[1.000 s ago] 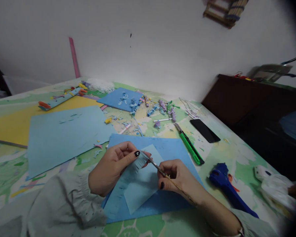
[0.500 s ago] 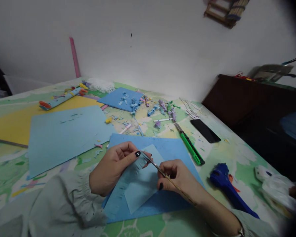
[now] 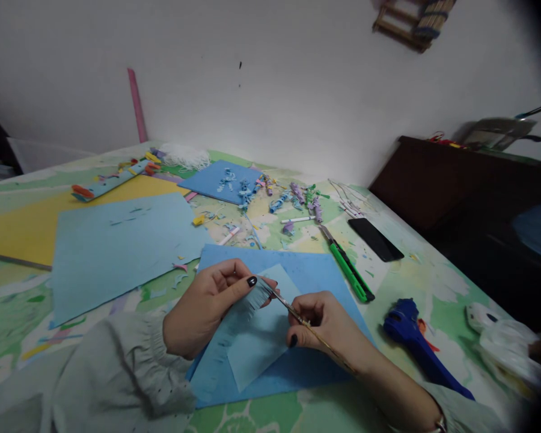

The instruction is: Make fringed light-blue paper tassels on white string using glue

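Note:
My left hand (image 3: 211,300) pinches a light blue fringed strip (image 3: 229,344) between thumb and fingers near its upper end. Short slits run along the strip's right edge. In my right hand (image 3: 327,325) is a pair of slim scissors (image 3: 285,302), seen edge-on, with silvery blades and gold-coloured handles. The blade tips touch the fringed edge beside my left fingertips; how far apart the blades are, I cannot tell. Beneath both hands lie a loose light blue piece (image 3: 264,355) and a larger blue sheet (image 3: 315,370).
Right of the sheet lie a green cutter knife (image 3: 349,270), a black phone (image 3: 375,239) and a blue glue gun (image 3: 417,343). To the left are a light blue sheet (image 3: 121,258) and a yellow sheet (image 3: 18,228). Curled pieces (image 3: 297,193) and scraps are scattered behind.
Almost nothing differs. The scissors and my right thumb have shifted very slightly; my left hand and the strip stay in place.

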Demonstrator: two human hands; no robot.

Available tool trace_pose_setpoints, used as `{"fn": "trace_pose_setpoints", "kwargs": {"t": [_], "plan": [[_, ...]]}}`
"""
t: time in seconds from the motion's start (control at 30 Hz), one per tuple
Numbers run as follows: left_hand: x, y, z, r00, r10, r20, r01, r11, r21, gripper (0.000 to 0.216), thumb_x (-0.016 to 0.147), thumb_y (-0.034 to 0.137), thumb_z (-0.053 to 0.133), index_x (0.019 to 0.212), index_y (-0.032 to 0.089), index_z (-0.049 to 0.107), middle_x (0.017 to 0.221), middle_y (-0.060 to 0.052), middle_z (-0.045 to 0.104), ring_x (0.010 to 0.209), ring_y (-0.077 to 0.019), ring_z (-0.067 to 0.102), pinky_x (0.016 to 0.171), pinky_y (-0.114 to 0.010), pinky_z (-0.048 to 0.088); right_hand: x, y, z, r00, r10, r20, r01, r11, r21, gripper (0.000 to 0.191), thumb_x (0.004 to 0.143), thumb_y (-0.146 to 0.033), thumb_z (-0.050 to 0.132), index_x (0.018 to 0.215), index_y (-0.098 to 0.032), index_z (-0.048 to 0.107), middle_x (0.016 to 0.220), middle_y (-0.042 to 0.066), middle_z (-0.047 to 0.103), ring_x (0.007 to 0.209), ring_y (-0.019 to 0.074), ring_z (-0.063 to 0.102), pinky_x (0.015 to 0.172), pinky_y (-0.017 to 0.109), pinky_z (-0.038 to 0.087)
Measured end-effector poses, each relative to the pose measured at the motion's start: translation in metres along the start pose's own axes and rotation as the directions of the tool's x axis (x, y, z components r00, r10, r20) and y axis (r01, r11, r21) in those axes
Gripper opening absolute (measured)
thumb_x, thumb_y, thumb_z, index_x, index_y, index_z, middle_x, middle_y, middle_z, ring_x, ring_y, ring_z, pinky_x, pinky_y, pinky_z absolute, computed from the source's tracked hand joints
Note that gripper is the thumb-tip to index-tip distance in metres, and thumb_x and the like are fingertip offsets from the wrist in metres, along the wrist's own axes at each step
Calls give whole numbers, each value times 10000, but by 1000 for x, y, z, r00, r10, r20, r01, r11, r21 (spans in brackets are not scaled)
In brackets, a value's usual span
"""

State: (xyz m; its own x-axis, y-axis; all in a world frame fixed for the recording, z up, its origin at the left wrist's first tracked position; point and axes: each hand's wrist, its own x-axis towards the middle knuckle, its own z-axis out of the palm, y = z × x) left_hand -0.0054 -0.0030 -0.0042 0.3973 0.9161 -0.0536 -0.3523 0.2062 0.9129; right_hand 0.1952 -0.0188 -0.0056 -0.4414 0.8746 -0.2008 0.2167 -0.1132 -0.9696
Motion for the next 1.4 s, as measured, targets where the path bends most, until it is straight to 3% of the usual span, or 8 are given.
{"fn": "trace_pose_setpoints", "kwargs": {"t": [1.4], "plan": [[-1, 0, 1, 1000, 6, 12, -6, 1000, 10, 166, 790, 251, 629, 699, 151, 532, 895, -107, 724, 989, -261, 625, 837, -385, 481, 0, -2, 0, 998, 51, -24, -52, 998, -45, 466, 490, -487, 798, 529, -140, 488, 477, -73, 337, 480, 53, 246, 433, 221, 153]]}}
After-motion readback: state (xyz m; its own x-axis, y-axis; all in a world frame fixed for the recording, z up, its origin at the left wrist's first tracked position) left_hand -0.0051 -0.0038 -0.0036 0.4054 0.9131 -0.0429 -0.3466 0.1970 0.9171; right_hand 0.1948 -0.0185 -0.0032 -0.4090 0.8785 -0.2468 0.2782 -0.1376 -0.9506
